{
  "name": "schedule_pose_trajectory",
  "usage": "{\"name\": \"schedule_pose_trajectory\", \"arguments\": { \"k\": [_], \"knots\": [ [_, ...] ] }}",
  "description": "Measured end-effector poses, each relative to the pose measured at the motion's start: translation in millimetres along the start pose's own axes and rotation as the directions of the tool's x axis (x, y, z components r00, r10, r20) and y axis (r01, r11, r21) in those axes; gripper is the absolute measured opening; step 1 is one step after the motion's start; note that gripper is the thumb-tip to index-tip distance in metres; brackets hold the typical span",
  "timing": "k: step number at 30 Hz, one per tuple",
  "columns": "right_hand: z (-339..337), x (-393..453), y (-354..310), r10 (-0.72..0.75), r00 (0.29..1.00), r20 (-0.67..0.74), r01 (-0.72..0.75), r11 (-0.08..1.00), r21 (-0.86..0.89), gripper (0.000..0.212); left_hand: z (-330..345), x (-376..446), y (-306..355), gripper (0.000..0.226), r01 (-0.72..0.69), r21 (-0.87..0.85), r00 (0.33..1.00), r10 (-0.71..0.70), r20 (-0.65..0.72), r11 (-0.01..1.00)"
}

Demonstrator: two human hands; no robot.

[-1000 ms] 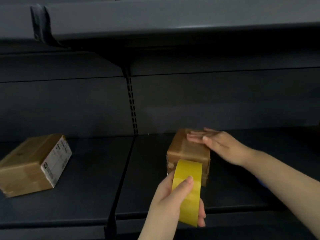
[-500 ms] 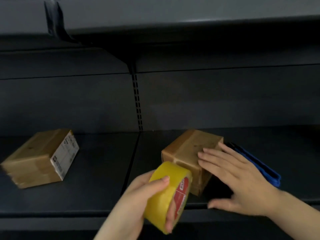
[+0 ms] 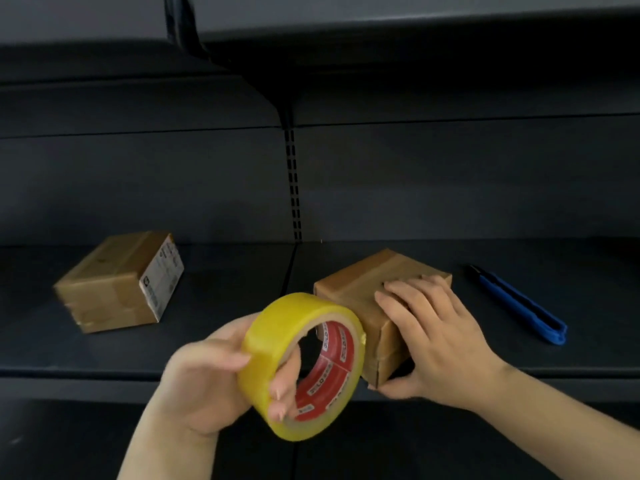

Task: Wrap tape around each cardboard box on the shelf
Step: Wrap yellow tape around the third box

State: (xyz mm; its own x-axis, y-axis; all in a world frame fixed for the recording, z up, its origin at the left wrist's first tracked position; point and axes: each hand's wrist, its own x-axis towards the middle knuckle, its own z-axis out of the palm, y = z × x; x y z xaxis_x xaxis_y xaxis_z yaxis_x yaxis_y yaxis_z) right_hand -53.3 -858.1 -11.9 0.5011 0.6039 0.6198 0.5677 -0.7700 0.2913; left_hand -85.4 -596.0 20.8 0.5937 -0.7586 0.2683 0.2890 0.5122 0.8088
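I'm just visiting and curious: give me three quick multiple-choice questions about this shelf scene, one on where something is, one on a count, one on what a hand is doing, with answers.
1. Where does the blue cutter lie?
A. On the shelf, right of the near box
B. On top of the far box
C. In the left hand

2. How many cardboard boxes are on the shelf?
A. One
B. Two
C. Four

3. What is the left hand doing?
A. Hanging idle
B. Pressing flat on the shelf
C. Holding the tape roll

Answers:
1. A: the cutter lies on the shelf, apart from the near box on its right.
2. B: only the near box and the far box show.
3. C: the left hand has fingers through the core of the tape roll; the right hand holds the near box.
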Motion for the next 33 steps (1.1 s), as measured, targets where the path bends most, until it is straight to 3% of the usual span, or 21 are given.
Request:
{"name": "schedule_pose_trajectory", "arguments": {
  "k": [4, 8, 9, 13, 16, 19, 21, 25, 27, 31, 33],
  "knots": [
    [-12, 9, 10, 0.051, 0.999, 0.015, -0.05, 0.998, -0.04, 0.099, 12, 5, 12, 0.04, 0.012, 0.225, 1.0, -0.013, 0.003, 0.974],
    [-30, 24, 28, 0.248, 0.967, 0.058, -0.252, 0.965, 0.067, 0.098, 33, 20, 15, 0.035, 0.133, 0.387, 0.944, 0.002, -0.329, 0.912],
    [-31, 25, 32, 0.255, 0.966, 0.055, -0.259, 0.962, 0.091, 0.098, 37, 24, 15, 0.036, 0.134, 0.401, 0.937, 0.015, -0.348, 0.906],
    [-27, 24, 41, 0.283, 0.959, 0.005, -0.28, 0.947, 0.156, 0.101, 47, 34, 11, 0.035, 0.079, 0.395, 0.98, 0.001, -0.198, 0.915],
    [-24, 24, 46, 0.338, 0.941, 0.031, -0.336, 0.916, 0.219, 0.111, 53, 43, 8, 0.029, 0.026, 0.423, 0.958, 0.099, -0.27, 0.906],
    [-20, 28, 50, 0.393, 0.918, 0.044, -0.388, 0.875, 0.288, 0.112, 61, 56, 5, 0.028, -0.014, 0.502, 0.881, 0.248, -0.403, 0.865],
    [-16, 32, 56, 0.481, 0.873, 0.073, -0.468, 0.79, 0.396, 0.104, 62, 62, 6, 0.032, -0.004, 0.542, 0.866, 0.274, -0.418, 0.84],
    [-6, 31, 68, 0.57, 0.802, 0.18, -0.556, 0.6, 0.575, 0.107, 62, 62, 2, 0.026, 0.058, 0.493, 0.932, 0.13, -0.338, 0.868],
    [2, 29, 68, 0.581, 0.785, 0.216, -0.568, 0.535, 0.625, 0.098, 61, 63, -4, 0.031, 0.091, 0.467, 0.911, 0.116, -0.397, 0.88],
    [9, 30, 72, 0.658, 0.672, 0.339, -0.632, 0.272, 0.726, 0.081, 61, 69, -27, 0.043, 0.196, 0.404, 0.833, 0.066, -0.549, 0.894],
    [9, 31, 75, 0.654, 0.668, 0.353, -0.628, 0.242, 0.74, 0.082, 60, 69, -35, 0.041, 0.176, 0.387, 0.829, 0.075, -0.554, 0.905]
  ]
}}
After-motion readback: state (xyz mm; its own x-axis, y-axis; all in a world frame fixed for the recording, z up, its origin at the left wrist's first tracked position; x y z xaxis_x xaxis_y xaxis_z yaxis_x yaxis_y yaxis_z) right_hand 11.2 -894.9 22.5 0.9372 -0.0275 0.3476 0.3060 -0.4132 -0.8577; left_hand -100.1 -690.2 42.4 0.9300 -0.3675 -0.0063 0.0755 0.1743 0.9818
